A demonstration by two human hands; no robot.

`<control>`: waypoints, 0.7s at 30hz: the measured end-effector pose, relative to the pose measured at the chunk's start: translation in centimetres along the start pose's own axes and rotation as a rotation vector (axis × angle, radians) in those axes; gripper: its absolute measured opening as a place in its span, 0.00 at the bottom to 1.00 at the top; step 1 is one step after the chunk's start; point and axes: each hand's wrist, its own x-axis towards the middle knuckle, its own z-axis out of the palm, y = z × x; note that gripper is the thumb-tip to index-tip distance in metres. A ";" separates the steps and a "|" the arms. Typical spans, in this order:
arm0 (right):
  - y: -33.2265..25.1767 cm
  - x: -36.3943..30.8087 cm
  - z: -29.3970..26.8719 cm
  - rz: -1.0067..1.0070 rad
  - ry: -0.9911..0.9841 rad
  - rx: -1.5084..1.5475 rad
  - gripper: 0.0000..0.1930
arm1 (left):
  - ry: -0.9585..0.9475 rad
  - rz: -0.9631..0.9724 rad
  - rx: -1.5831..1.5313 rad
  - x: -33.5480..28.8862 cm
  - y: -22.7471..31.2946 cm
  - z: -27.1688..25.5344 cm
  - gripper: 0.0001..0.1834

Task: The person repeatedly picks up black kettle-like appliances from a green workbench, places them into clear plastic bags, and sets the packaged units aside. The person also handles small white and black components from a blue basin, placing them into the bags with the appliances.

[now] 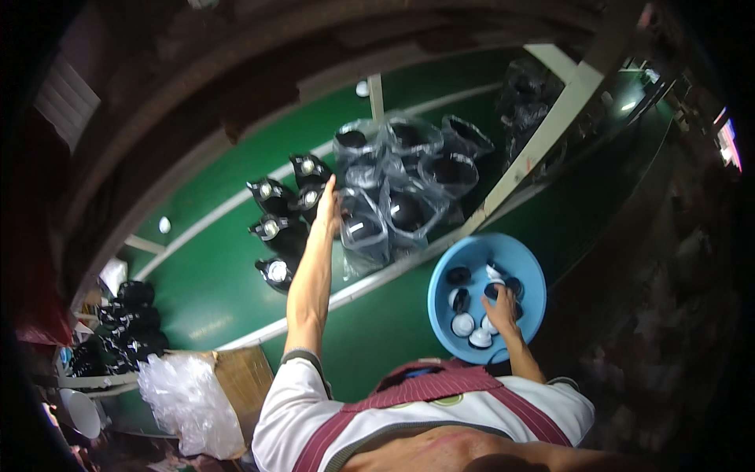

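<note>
My left hand reaches over the green surface, seen edge-on with at least one finger stretched out. It lies between the uncovered glossy black spouted pots and the black pots in clear plastic bags. The nearest bag is beside its fingers; whether they touch is unclear. To the right, my right hand is down inside a light blue basin, its fingers closed around a small black round cap. White domed caps and other black caps lie around that hand.
A pale metal bar slants across the green belt, past the bagged pots. At lower left, a cardboard box stands beside crumpled clear plastic bags. More black pots sit at far left.
</note>
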 end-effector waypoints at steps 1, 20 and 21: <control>0.7 -0.6 0.7 -0.019 -0.011 -0.028 0.31 | 0.010 0.061 -0.108 -0.1 0.2 1.0 0.57; 2.9 -4.1 6.7 -0.287 -0.313 -0.317 0.43 | 0.203 0.693 0.605 -40.2 -7.1 -7.7 0.15; 1.9 -4.3 5.9 -0.254 -0.268 -0.269 0.41 | 0.239 0.666 0.784 -41.5 -8.8 -8.5 0.17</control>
